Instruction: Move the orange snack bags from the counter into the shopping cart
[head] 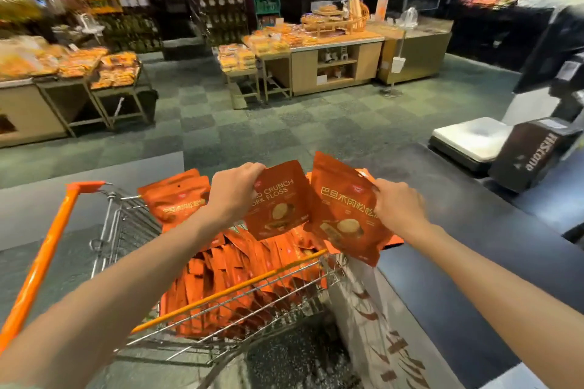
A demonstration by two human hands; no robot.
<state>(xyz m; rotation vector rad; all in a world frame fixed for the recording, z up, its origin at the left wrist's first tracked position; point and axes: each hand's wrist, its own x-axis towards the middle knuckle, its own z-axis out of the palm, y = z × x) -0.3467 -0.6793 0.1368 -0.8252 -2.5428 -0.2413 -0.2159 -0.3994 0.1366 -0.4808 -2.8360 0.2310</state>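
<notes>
Fingers (257,172) of the left hand (234,191) closed in a pinch on the top edge of one flat orange foil snack bag with English lettering (278,202); bag hangs long axis near vertical, slightly tilted, directly above the mass of orange snack bags already in the cart (240,275). Right hand (398,207) likewise closed, fingers gripping the upper right edge of a second orange foil snack bag with Chinese lettering (346,215); its lower corner droops over the seam between the dark bench (467,230) and the wire shopping cart with orange handle (47,249). More orange bags stand upright at the far left of the basket (175,196); a sliver of orange on the bench behind the right-hand bag may be a remaining bag, cannot confirm. Key relation: cart basket lies below and slightly left of both held bags. Left-hand bag is already over the opening, so judged ready for a straight drop. Right-hand bag is mostly above the bench edge and cart rim, so judged to need a short leftward carry before release, else it could catch on the rim or slide down the bench front. Left hand is the nearer to the drop zone. Task judged well along, given how full the basket is. White scale platform (471,139) farther along the bench, well apart, not involved.
</notes>
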